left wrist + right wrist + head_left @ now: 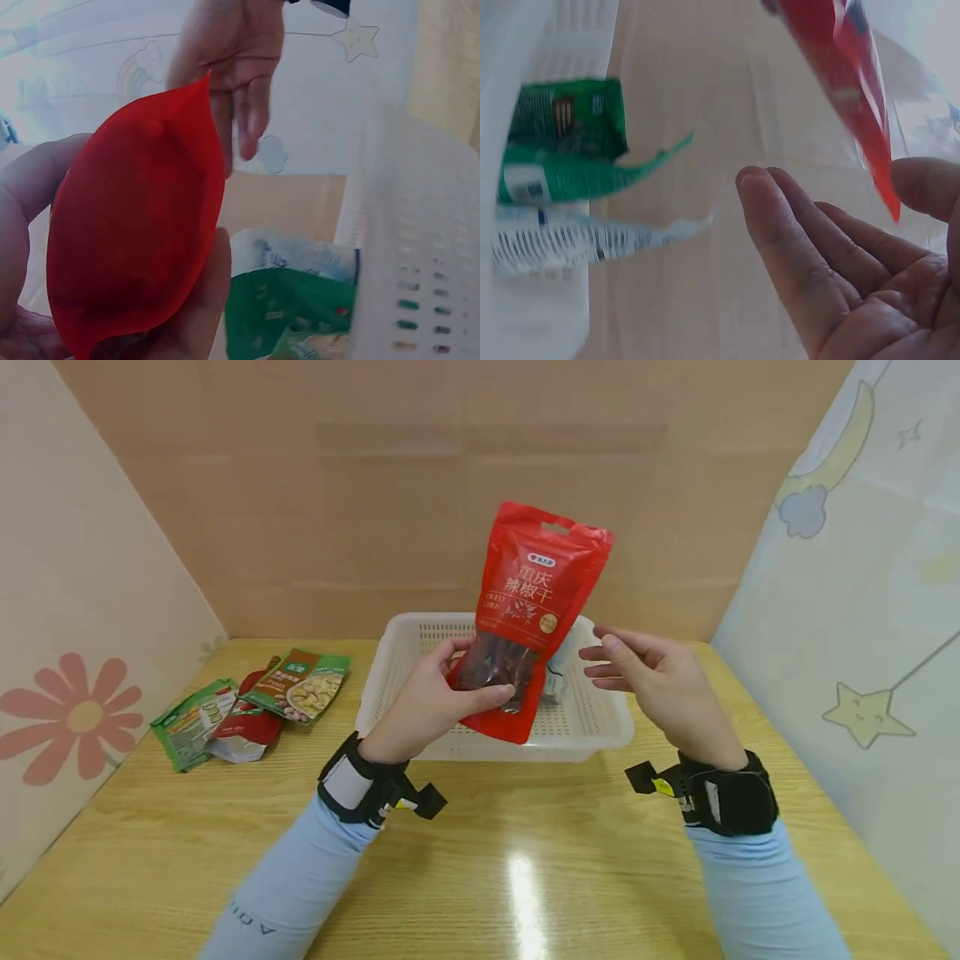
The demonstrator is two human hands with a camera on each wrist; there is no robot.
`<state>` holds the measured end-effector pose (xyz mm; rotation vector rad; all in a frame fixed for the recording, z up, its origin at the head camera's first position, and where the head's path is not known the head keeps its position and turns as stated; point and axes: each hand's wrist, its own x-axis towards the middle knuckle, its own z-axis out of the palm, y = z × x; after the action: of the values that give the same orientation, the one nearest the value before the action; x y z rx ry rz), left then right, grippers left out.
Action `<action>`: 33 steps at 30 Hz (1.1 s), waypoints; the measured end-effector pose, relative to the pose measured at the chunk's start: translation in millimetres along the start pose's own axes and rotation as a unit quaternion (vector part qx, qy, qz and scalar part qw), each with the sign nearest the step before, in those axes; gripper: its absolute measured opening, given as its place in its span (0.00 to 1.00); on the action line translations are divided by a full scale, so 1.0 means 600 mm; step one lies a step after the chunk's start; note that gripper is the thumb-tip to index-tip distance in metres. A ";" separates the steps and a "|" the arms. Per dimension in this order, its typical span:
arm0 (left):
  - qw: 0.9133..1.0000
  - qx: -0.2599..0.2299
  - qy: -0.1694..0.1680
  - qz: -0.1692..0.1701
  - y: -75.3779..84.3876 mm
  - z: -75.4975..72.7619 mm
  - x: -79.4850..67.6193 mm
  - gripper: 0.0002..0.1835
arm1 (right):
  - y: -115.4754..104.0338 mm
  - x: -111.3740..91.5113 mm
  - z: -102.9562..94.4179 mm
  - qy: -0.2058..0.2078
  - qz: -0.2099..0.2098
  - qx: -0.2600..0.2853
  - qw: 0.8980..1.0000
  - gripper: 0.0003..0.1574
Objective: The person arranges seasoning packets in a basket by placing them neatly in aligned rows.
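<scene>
In the head view my left hand (442,706) grips the lower part of a red pouch of dried chilies (536,585), thumb across its front window. The pouch is held upright, tilted slightly, above a white plastic basket (611,718). To its right is my right hand (660,685), with nothing in it and its fingers extended, apart from the pouch. The left wrist view shows the pouch's red bottom (139,225) between thumb and fingers. A green packet (289,315) shows beside the basket's wall there. Green packets (562,176) and a white packet (577,244) appear in the right wrist view.
On the table's left lie a green packet (191,722), a red-and-white pouch (247,731) and a brown-and-green packet (300,681), overlapping. A brown backdrop (300,527) stands behind the basket, with patterned panels on both sides.
</scene>
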<state>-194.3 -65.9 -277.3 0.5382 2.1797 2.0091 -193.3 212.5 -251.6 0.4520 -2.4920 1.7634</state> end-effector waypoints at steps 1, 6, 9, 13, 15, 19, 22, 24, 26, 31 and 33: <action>1.000 0.000 -0.004 -0.003 -0.002 0.004 0.000 0.35 | -0.002 0.000 0.006 -0.015 0.000 0.006 1.000 0.31; 1.000 -0.002 -0.019 -0.008 -0.010 0.019 0.001 0.36 | -0.001 0.006 0.033 -0.080 0.011 0.036 0.996 0.33; 1.000 -0.001 -0.022 0.000 -0.014 0.025 0.001 0.36 | 0.003 0.008 0.049 -0.103 0.017 0.044 0.994 0.34; 1.000 0.001 -0.026 0.008 -0.018 0.031 0.003 0.37 | 0.006 0.007 0.067 -0.123 0.018 0.048 0.991 0.34; 0.999 -0.006 -0.033 0.008 -0.020 0.033 0.003 0.37 | 0.006 0.006 0.074 -0.133 0.019 0.065 0.989 0.34; 0.999 -0.030 -0.043 -0.005 -0.021 0.035 0.004 0.40 | 0.007 0.004 0.083 -0.158 0.022 0.115 0.981 0.32; 0.997 -0.045 -0.056 -0.019 -0.023 0.036 0.003 0.44 | 0.010 0.000 0.088 -0.175 0.028 0.175 0.968 0.31; 0.997 -0.043 -0.066 -0.021 -0.027 0.038 0.004 0.46 | 0.013 -0.001 0.094 -0.183 0.022 0.220 0.958 0.31; 0.997 -0.033 -0.073 -0.016 -0.032 0.039 0.005 0.48 | 0.017 -0.001 0.100 -0.189 0.010 0.256 0.948 0.30; 0.998 0.028 -0.062 0.005 -0.037 0.034 0.007 0.51 | 0.018 -0.005 0.116 -0.159 -0.021 0.215 0.963 0.29; 0.998 0.047 -0.049 0.014 -0.034 0.025 0.004 0.50 | 0.017 -0.006 0.124 -0.141 -0.043 0.181 0.972 0.29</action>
<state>-195.1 -51.8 -298.5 0.6671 2.2271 1.8590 -183.3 147.5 -287.3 0.8769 -2.2637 2.2636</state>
